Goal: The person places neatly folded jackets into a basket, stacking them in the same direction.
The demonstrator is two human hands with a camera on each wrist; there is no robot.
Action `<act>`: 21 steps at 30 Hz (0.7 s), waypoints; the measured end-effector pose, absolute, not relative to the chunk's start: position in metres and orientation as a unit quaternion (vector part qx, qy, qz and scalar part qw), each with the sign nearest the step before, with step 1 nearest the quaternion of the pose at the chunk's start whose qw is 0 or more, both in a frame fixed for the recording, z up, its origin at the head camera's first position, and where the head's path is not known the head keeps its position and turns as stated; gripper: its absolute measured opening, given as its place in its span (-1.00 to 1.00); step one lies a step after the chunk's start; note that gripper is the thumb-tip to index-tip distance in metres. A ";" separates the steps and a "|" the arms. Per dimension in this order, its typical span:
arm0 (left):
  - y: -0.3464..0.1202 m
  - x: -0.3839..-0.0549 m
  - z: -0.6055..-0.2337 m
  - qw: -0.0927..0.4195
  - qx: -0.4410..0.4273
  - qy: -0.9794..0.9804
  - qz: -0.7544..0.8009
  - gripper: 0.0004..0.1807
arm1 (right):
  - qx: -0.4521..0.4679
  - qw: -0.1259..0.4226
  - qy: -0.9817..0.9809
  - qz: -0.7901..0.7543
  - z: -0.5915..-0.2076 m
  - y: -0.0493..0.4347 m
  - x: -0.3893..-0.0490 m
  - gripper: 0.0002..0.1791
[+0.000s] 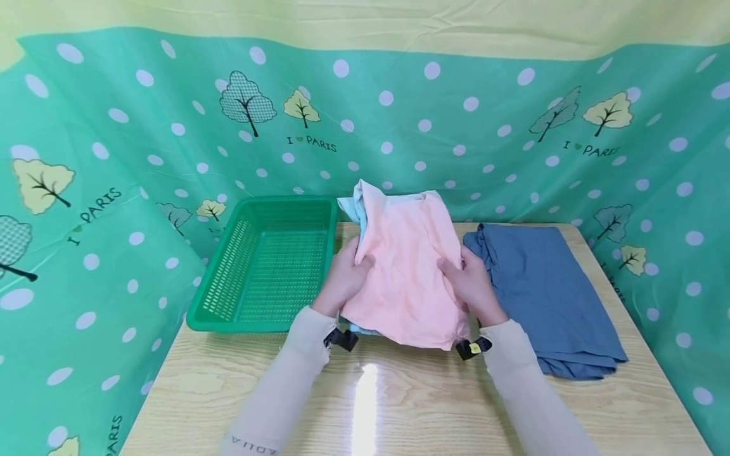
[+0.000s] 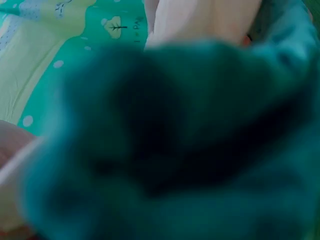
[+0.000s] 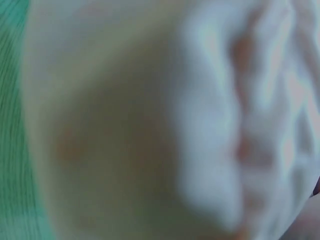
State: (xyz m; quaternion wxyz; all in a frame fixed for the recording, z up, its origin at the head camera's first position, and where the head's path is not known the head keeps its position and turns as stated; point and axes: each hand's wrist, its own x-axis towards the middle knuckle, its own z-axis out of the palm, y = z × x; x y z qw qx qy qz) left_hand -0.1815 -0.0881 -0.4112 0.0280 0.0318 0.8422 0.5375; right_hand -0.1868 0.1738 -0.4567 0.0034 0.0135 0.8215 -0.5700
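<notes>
A pink cloth (image 1: 407, 272) with light-blue fabric (image 1: 360, 209) showing at its upper left and lower edge is held up over the table. Its left side is gripped by my left hand (image 1: 346, 272), thumb on the pink face and fingers behind. My right hand (image 1: 472, 283) grips the opposite side the same way. Blurred teal fabric (image 2: 200, 210) fills much of the left wrist view, close to the camera. In the right wrist view, pale blurred folds (image 3: 210, 120) cover most of the picture and hide the fingers.
To the left stands a green plastic basket (image 1: 196, 316) with nothing inside. A folded dark-blue garment (image 1: 553, 291) lies on the right of the wooden table (image 1: 422, 405). Behind and at both sides hangs a green dotted curtain (image 1: 388, 145).
</notes>
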 end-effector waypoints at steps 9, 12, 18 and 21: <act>-0.101 -0.180 -0.398 0.037 0.052 0.857 0.512 -0.50 | 0.005 0.014 0.810 -0.586 -0.447 0.161 -0.190 -0.48; -0.105 -0.179 -0.394 0.041 0.056 0.860 0.505 -0.46 | 0.006 0.016 0.804 -0.594 -0.442 0.156 -0.190 -0.49; -0.117 -0.178 -0.384 0.055 0.062 0.859 0.505 -0.44 | 0.002 0.023 0.791 -0.611 -0.435 0.146 -0.192 -0.49; -0.124 -0.180 -0.382 0.056 0.066 0.859 0.505 -0.42 | 0.002 0.034 0.786 -0.617 -0.431 0.141 -0.193 -0.46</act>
